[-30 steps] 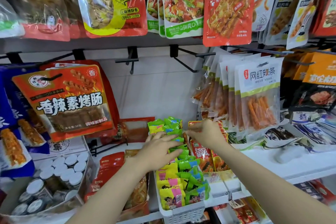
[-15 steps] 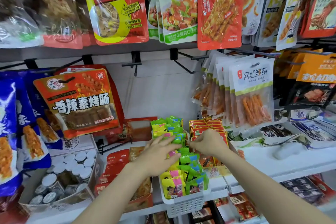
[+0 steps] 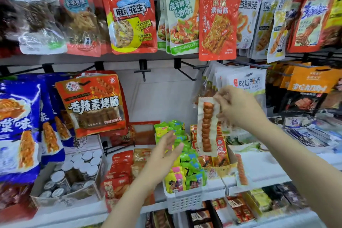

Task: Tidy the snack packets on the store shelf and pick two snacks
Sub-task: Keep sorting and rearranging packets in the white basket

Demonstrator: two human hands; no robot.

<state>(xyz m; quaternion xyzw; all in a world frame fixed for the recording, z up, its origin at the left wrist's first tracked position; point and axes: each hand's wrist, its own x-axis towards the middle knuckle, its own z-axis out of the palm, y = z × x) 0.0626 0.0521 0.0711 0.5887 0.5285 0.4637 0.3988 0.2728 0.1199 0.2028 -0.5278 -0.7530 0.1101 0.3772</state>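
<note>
My right hand (image 3: pixel 238 107) pinches the top of a long clear snack strip (image 3: pixel 207 127) with an orange-red skewer inside, hanging upright above the shelf. My left hand (image 3: pixel 164 152) hovers open with straight fingers over a white basket (image 3: pixel 185 201) packed with several small green, yellow and pink packets (image 3: pixel 187 170). To the right of the basket stands a cardboard box of red-orange packets (image 3: pixel 220 152). A second skewer strip (image 3: pixel 241 170) lies on the white shelf (image 3: pixel 262 168) at the right.
Large snack bags hang on black pegs above, among them an orange bag (image 3: pixel 94 103) at the left and white bags (image 3: pixel 246 85) behind my right hand. A carton of white-lidded jars (image 3: pixel 74 172) sits at lower left. Red packets (image 3: pixel 118 176) lie beside the basket.
My right hand has risen from the box of red-orange packets, lifting the skewer strip with it. My left hand has lifted off the green packets. The view has tilted upward.
</note>
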